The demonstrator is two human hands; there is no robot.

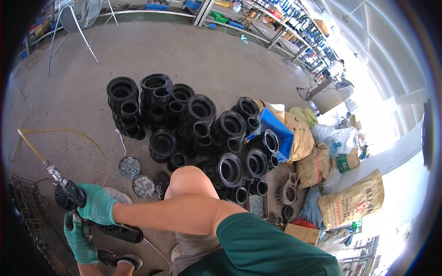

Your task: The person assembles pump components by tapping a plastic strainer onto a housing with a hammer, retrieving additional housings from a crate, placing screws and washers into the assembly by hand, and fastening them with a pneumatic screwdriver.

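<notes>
Both my hands wear green ribbed gloves and are close together at the lower left. My right hand (98,203) is closed around a black air tool (75,193) with metal fittings. A yellow hose (87,135) runs from its fittings. Just below, my left hand (81,239) has its fingers bent by the tool's lower end. What they hold, if anything, is hidden. Beside the hands lie a round black perforated part (62,197) and a long black part (131,233). Two round dishes of small metal pieces, one (130,167) behind the other (144,186), stand near my knee.
Several stacks of black ring-ended housings (201,108) fill the floor ahead. Right of them are a blue bin (281,135), sacks (352,200) and a cardboard box (301,233). A metal rack (34,216) stands at the left edge. Shelving (276,37) lines the back.
</notes>
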